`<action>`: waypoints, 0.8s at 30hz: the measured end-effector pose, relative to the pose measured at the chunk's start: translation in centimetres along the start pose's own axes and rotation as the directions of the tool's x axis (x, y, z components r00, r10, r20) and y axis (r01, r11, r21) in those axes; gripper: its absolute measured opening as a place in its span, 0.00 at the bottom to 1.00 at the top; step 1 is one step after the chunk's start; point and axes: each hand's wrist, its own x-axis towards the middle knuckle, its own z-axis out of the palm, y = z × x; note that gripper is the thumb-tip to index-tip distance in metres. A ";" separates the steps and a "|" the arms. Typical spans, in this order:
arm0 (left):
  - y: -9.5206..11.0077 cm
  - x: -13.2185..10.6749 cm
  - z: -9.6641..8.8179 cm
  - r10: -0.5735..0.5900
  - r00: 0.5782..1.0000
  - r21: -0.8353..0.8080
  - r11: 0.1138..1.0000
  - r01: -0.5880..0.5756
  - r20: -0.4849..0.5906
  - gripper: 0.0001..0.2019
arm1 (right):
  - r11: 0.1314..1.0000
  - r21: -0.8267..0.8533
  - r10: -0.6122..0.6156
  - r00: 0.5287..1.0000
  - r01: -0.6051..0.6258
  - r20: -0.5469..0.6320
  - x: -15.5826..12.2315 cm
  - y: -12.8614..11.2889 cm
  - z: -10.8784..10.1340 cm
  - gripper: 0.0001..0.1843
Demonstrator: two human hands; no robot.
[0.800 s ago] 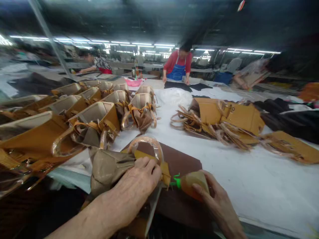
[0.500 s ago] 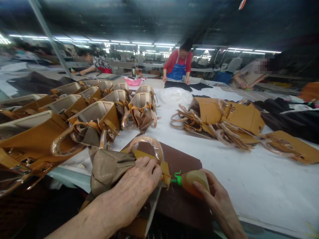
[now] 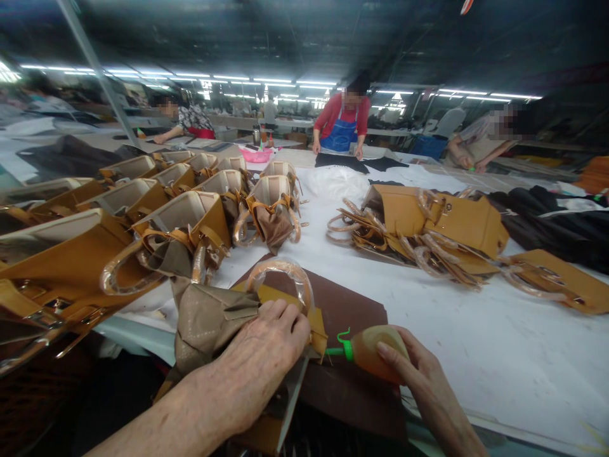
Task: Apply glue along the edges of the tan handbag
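My left hand (image 3: 264, 355) presses down with curled fingers on a tan handbag (image 3: 209, 317) lying on a dark brown mat (image 3: 352, 304), its plastic-wrapped handle (image 3: 280, 273) arching above my fingers. My right hand (image 3: 419, 374) grips an orange squeeze bottle (image 3: 375, 349) with a green nozzle (image 3: 340, 346). The nozzle tip points left at the bag's yellow edge (image 3: 316, 327), just beside my left fingers.
Rows of upright tan handbags (image 3: 190, 216) fill the left of the white table (image 3: 476, 343). Flat tan bags with wrapped handles (image 3: 428, 222) lie at the right, dark fabric (image 3: 561, 222) beyond. A person in red top and blue apron (image 3: 342, 120) and others work at the far end.
The bottle and my right hand have shifted slightly right and down, the nozzle still at the bag's edge. My left hand stays pressed on the bag.
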 end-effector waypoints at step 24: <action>0.2 -0.2 -0.6 -0.014 0.998 0.012 1.000 0.013 0.065 0.28 | 0.994 0.101 0.035 0.990 -0.049 0.134 -1.2 0.0 0.8 0.19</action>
